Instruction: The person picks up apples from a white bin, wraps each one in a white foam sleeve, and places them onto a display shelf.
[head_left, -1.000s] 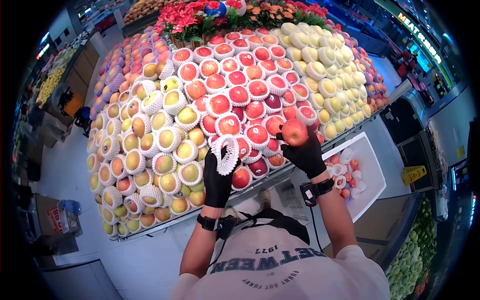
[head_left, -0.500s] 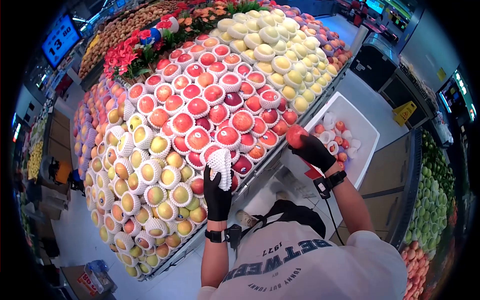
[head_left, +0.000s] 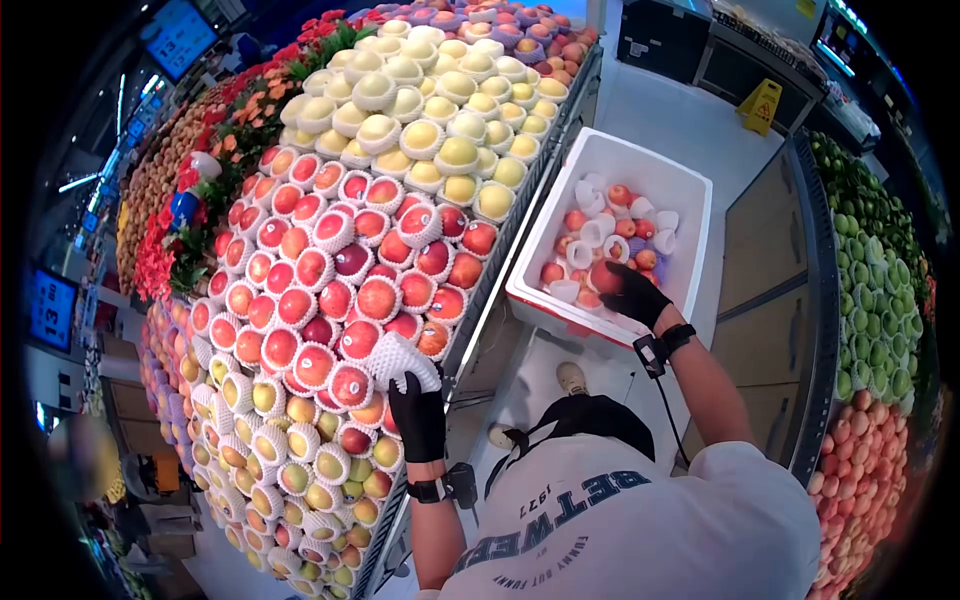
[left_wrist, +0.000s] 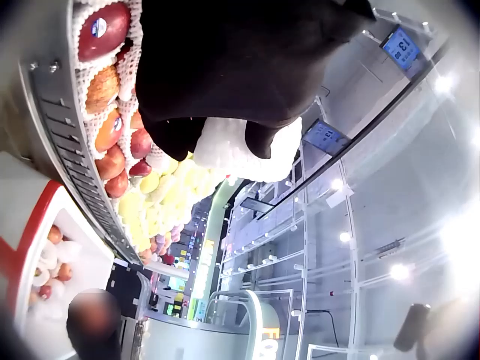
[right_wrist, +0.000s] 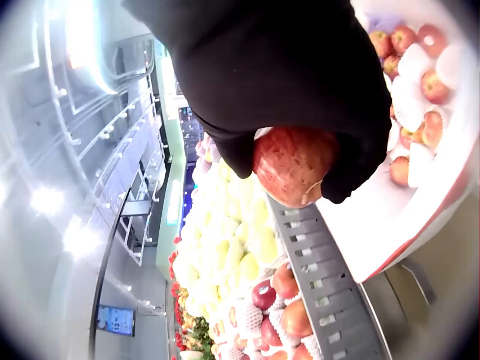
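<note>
My right hand (head_left: 637, 296), in a black glove, grips a red apple (right_wrist: 296, 165) with fingers and thumb around it. In the head view that hand is over the near end of a white foam box (head_left: 690, 215) with loose apples and foam nets inside. My left hand (head_left: 418, 418), gloved too, holds an empty white foam net (head_left: 402, 362) at the front edge of the apple display. In the left wrist view the net (left_wrist: 244, 150) shows between the dark fingers. Red apples in nets (head_left: 315, 358) lie just beyond the left hand.
Yellow netted fruit (head_left: 455, 155) is heaped past the red apples, and yellow-green apples (head_left: 300, 440) lie nearer. A metal rail (head_left: 490, 290) edges the display. Green fruit (head_left: 875, 310) and peaches (head_left: 860, 480) fill a stand on the right. A yellow floor sign (head_left: 762, 105) stands behind the box.
The view has turned right. My right hand has carried the apple from the display to over the foam box. My left hand keeps the foam net near the display's edge.
</note>
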